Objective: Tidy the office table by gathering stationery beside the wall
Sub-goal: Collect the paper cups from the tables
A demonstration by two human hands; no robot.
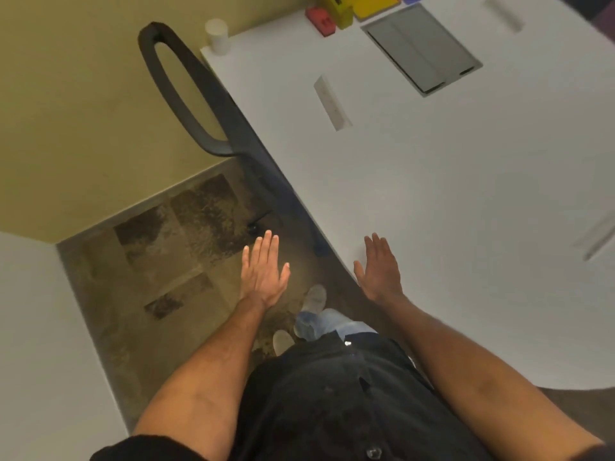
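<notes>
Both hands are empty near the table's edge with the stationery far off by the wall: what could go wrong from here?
1. The white cup stands at the table corner, so a reach toward the red and yellow items might knock it off.
2. The chair stands against the table's edge and may hinder stepping closer.

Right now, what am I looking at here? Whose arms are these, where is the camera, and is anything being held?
The camera sits on a person's head, looking down, so the arms are their own. The left hand hangs over the floor, the right hand over the edge of the white table; both are flat, open and empty. At the far end by the wall lie a red block, yellow items and a white cup. A grey panel is set into the tabletop, and a black chair stands alongside.
</notes>
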